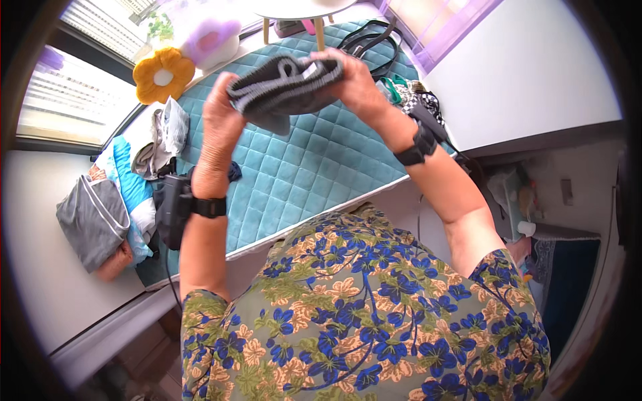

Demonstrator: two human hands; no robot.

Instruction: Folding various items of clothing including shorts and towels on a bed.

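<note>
Both hands hold a bundle of dark grey ribbed knit fabric [288,90] above a teal quilted mat [321,155]. My left hand [220,108] grips its left end, thumb on top and fingers hidden beneath. At the other end, my right hand [351,82] is closed on the cloth. A loop and a small white tag show along the bundle's upper edge, and a grey flap hangs below it. Whether it is one garment or more, I cannot tell.
A yellow flower cushion [164,76] and a purple-and-white one [213,44] sit by the window. Folded grey cloth [95,220] and blue fabric [129,173] lie left. Black straps [373,45] and patterned clothes [419,100] lie right, near a round white table [303,9].
</note>
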